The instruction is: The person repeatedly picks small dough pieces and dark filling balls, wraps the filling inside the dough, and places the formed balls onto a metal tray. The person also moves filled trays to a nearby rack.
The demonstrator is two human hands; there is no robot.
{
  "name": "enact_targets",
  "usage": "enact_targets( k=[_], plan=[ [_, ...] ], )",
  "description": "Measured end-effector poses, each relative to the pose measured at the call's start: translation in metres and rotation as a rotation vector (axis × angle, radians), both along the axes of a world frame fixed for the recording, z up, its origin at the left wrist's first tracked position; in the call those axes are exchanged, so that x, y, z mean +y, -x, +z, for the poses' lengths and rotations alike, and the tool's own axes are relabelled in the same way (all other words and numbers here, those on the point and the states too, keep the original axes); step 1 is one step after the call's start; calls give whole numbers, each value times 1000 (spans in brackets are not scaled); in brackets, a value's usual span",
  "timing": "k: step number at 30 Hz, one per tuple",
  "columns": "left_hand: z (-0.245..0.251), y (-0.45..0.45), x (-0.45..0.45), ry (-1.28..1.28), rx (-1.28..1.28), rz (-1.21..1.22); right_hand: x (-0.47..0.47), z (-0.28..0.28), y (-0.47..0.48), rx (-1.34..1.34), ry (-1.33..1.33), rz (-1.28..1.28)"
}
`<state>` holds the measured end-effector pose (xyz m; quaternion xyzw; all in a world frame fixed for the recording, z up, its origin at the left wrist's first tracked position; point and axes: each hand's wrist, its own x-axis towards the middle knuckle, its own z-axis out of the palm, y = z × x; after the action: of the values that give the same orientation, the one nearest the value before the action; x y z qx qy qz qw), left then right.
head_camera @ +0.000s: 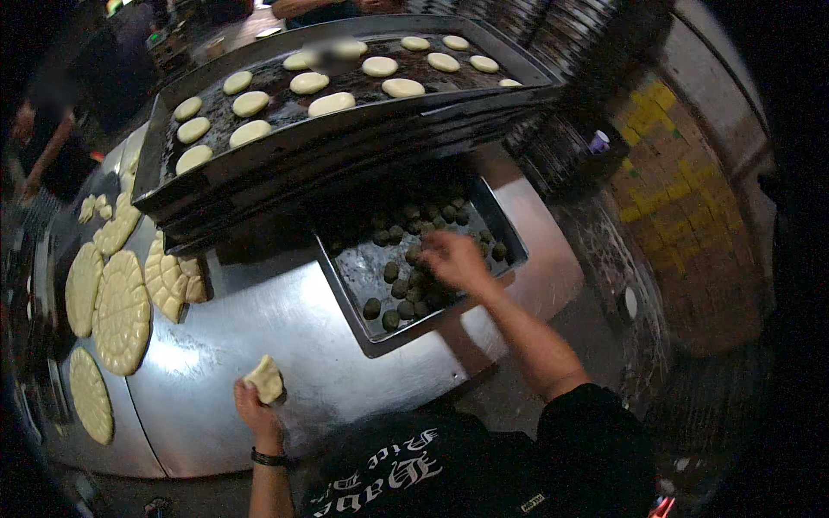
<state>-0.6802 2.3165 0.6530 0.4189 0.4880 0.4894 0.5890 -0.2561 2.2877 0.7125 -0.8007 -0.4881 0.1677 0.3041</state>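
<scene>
My left hand (257, 408) holds a flattened piece of pale dough (265, 381) above the steel table (227, 337). My right hand (453, 260) reaches into a metal tray (363, 345) of small dark greenish balls (391, 272); its fingertips are at the balls, and whether they grip one cannot be told. Behind this tray stands a stack of deep baking trays (363, 126), the top one bearing rows of flat, round dough pieces (403, 88). Large scored dough rounds (121, 313) lie on the table at the left.
More cut dough (170, 275) lies near the stack's left corner. Small dough scraps (96, 207) sit farther back. Other people stand beyond the table, at the far left and behind the stack. A rack with a purple cup (600, 141) is at the right, beside yellow-marked floor (673, 194).
</scene>
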Motion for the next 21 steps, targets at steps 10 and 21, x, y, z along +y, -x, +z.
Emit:
enact_targets(
  k=[10, 21],
  plan=[
    [53, -83, 6, 408, -544, -241, 21, -48, -74, -273, 234, -86],
    [32, -116, -23, 555, -626, -338, 0, -62, -41, -497, 8, -8]
  ],
)
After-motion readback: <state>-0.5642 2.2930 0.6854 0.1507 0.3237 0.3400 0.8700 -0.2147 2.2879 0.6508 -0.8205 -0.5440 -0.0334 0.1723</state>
